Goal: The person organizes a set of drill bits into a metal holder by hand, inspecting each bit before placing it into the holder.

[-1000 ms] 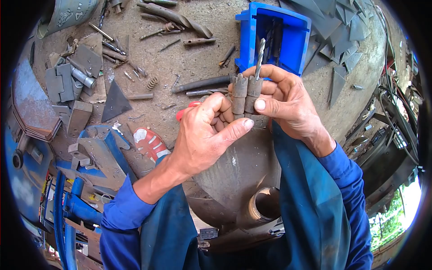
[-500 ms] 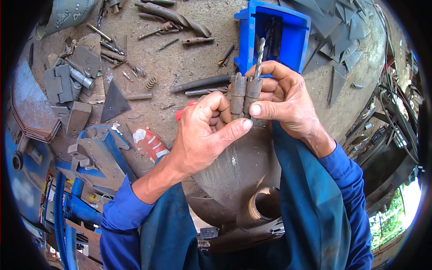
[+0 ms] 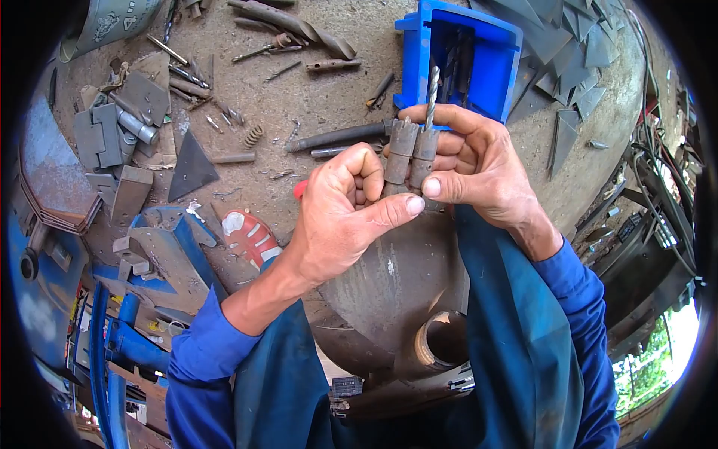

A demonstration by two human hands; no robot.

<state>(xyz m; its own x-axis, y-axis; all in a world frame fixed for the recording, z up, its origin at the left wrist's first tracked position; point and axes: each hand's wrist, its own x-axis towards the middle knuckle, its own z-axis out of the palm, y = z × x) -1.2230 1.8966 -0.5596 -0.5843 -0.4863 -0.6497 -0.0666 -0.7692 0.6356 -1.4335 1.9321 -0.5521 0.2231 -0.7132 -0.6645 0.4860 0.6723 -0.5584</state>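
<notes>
Two worn, grey-brown hole cutters stand side by side between my hands, toothed ends pointing away from me. The left hole cutter (image 3: 402, 141) has no drill bit showing. From the right hole cutter (image 3: 425, 153) a silvery pilot drill bit (image 3: 432, 97) sticks out. My right hand (image 3: 482, 168) is closed on the right cutter, its thumb on the near side and fingers behind. My left hand (image 3: 336, 206) is closed at the lower end of the left cutter; its thumb lies across the base, which is partly hidden.
Beyond my hands stands a blue plastic bin (image 3: 410, 63) with dark drill bits inside. Large drill bits (image 3: 292, 22), a spring (image 3: 253, 135) and steel scraps lie on the floor. Triangular plates (image 3: 565, 142) pile up at right. Below my hands is a curved metal piece with a pipe opening (image 3: 445, 340).
Both hands and the two cutters have shifted very slightly to the right in the view. The cutters tilt a little more to the right; the grip looks the same.
</notes>
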